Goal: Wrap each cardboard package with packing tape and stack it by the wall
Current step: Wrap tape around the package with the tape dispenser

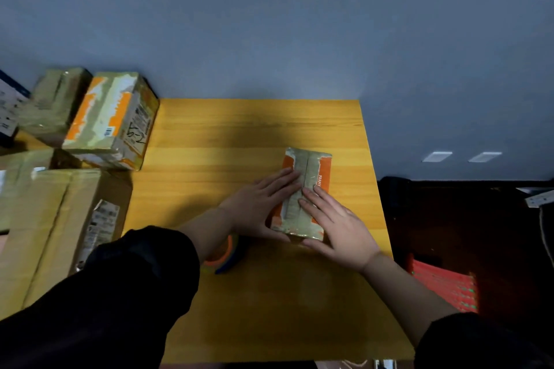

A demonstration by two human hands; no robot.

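Observation:
A small orange-and-brown cardboard package (311, 165), wrapped in tape, lies on the yellow wooden table (239, 135) right of centre. My left hand (260, 204) lies flat on its left half with straight fingers. My right hand (335, 225) presses flat on its right and near side. A roll of packing tape (224, 257) with an orange core sits on the table under my left forearm, partly hidden.
A taped orange-striped box (111, 120) and another taped box (54, 102) stand at the far left by the grey wall (269, 24). A large brown carton (51, 228) sits at the near left. A red crate (443, 284) lies on the dark floor at right.

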